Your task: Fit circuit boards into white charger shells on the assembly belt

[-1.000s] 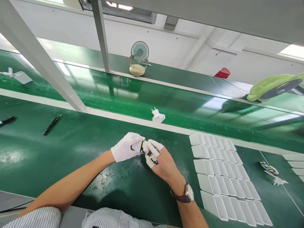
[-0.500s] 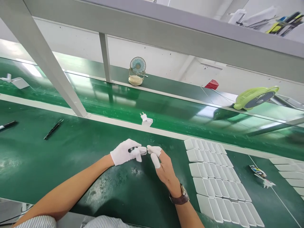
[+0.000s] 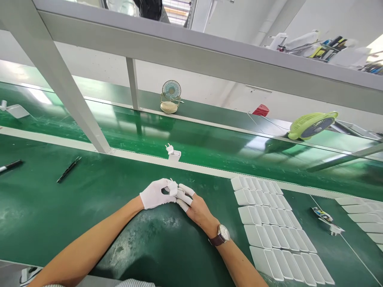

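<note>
My left hand point(image 3: 154, 194), in a white glove, is closed around a small white charger plug point(image 3: 172, 187) with its prongs pointing up. My right hand point(image 3: 194, 206), bare apart from white finger cots, pinches the same plug from the right side. Both hands meet just above the green worktable point(image 3: 89, 207), near its middle. A finished white plug point(image 3: 173, 153) lies on the conveyor belt point(image 3: 209, 143) just beyond them.
Rows of several white plastic shells point(image 3: 275, 223) lie to the right. A small circuit board part point(image 3: 324, 217) sits further right. A black pen point(image 3: 68, 169) and a marker point(image 3: 10, 165) lie at left. Two fans point(image 3: 171, 95) point(image 3: 311, 125) stand beyond the belt. A slanted frame post point(image 3: 68, 91) rises at left.
The hands have come back together on the plug after parting briefly. The plug on the belt has drifted left. My head has tilted up.
</note>
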A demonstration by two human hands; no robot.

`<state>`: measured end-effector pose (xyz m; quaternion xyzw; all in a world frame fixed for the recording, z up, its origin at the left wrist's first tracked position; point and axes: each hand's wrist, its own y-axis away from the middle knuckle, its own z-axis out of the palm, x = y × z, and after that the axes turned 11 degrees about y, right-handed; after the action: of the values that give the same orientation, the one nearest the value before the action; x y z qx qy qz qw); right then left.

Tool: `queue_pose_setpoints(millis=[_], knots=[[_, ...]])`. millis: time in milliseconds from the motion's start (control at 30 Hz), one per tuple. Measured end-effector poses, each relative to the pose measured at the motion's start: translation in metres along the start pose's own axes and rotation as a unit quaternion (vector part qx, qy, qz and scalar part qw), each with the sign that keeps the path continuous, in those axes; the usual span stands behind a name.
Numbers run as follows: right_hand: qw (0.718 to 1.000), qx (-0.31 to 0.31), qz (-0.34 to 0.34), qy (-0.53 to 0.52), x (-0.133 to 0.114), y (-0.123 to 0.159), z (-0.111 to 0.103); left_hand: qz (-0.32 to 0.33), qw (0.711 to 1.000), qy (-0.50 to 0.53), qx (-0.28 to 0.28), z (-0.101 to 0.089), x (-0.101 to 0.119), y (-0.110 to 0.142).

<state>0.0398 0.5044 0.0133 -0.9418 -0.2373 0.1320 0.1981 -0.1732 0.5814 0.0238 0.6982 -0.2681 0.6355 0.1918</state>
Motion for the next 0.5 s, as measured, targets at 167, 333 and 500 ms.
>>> queue_pose_setpoints(millis=[167,333,500], knots=[[1.000,0.000,-0.001,0.002,-0.001,-0.002,-0.001,-0.032,0.999,-0.015,0.027,0.000,0.000,0.002],[0.992,0.103,0.063,-0.037,-0.008,-0.013,-0.016,0.003,0.997,0.031,0.070,0.001,-0.003,0.005],[0.997,0.051,0.046,-0.042,-0.013,-0.012,-0.004,0.033,0.995,0.009,0.096,0.005,-0.006,0.006]])
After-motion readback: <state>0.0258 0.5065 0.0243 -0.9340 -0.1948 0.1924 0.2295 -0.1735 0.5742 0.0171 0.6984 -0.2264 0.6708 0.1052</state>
